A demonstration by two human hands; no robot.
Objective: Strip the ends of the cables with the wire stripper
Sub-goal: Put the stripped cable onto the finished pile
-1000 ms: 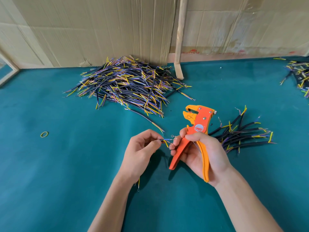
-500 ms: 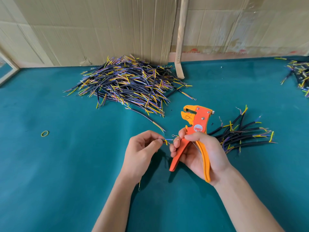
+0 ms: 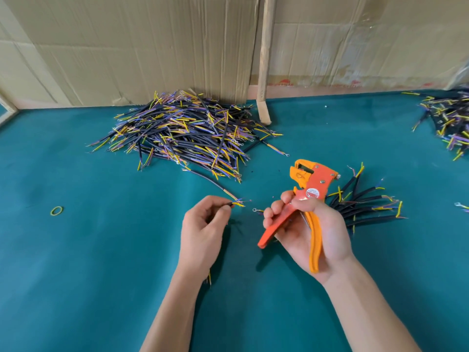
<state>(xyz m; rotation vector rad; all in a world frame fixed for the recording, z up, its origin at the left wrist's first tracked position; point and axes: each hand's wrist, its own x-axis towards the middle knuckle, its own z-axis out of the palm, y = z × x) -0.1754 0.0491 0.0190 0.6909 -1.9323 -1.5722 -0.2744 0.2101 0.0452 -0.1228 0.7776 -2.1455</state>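
Change: the hands are farther apart than half a second ago; the left hand has drawn its cable away from the right hand's fingertips, and a gap of bench now shows between them.
Left hand: fingers curled, thumb and forefinger pinching the dark cable near its end; yellow, blue and purple cores fan out just past the fingertips. The cable's other end pokes out below the wrist.
Right hand: right hand curled round the handles of the orange wire stripper, held above the bench, head pointing up and away. Whether the head is open or closed I cannot tell.
Small wire: a thin wire with a ring terminal sticks out left from the right hand's fingers; how it is held is not clear.
Big pile: large heap of cables at the back of the bench, against the cardboard wall; one loose cable trails from it towards the left hand.
Small pile: bundle of cables just behind and right of the right hand.
Far right: another heap at the bench's right edge, partly cut off.
Bench: teal cloth surface; a yellow-green rubber band lies well to the left.
Post: wooden stick leans against the cardboard, foot on the bench beside the big pile.
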